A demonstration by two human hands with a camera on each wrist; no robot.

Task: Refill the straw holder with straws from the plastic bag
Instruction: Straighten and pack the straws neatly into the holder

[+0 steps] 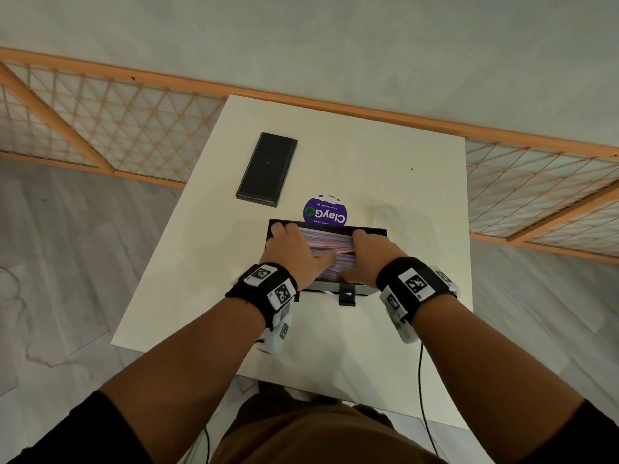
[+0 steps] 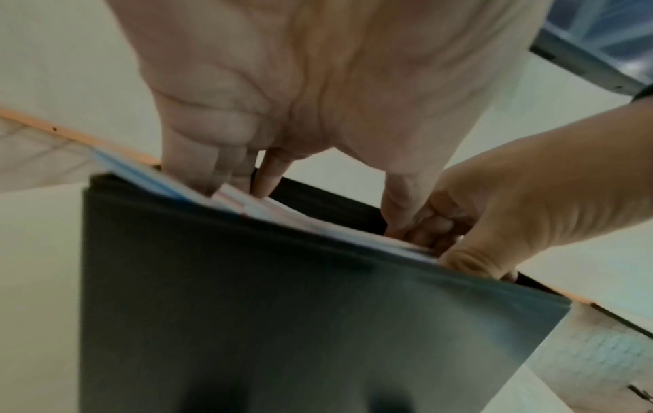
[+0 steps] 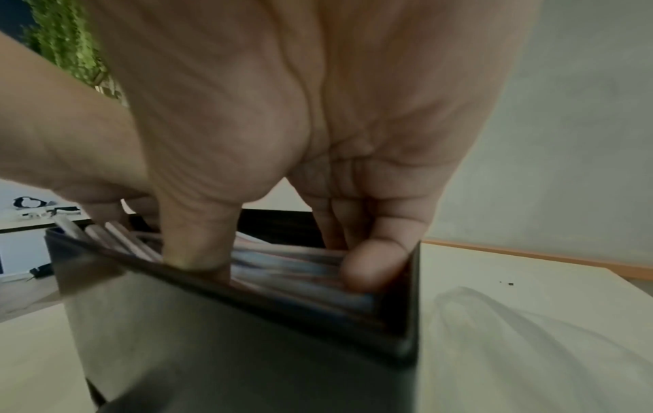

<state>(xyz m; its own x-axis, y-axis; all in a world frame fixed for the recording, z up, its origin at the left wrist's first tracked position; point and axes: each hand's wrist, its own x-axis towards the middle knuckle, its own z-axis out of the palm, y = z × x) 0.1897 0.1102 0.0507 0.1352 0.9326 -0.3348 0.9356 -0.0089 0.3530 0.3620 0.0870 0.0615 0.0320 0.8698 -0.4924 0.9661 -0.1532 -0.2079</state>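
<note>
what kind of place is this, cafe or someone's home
Hard to say; likely a staged indoor room, not a working cafe: a small white table, a wooden lattice screen along a plain wall, and a black straw holder being filled.

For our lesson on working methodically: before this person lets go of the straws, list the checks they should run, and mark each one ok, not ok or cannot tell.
1. Straws lie inside the black straw holder: ok, though a few cross at an angle.
2. Left hand and right hand both press on the pile: ok.
3. Right fingers sit clear of the holder's wall: not ok, they are wedged against it.
4. Lid lies apart on the table, ready to fit: ok.
5. Plastic bag is emptied: cannot tell.
6. Holder stands flat: cannot tell.
</note>
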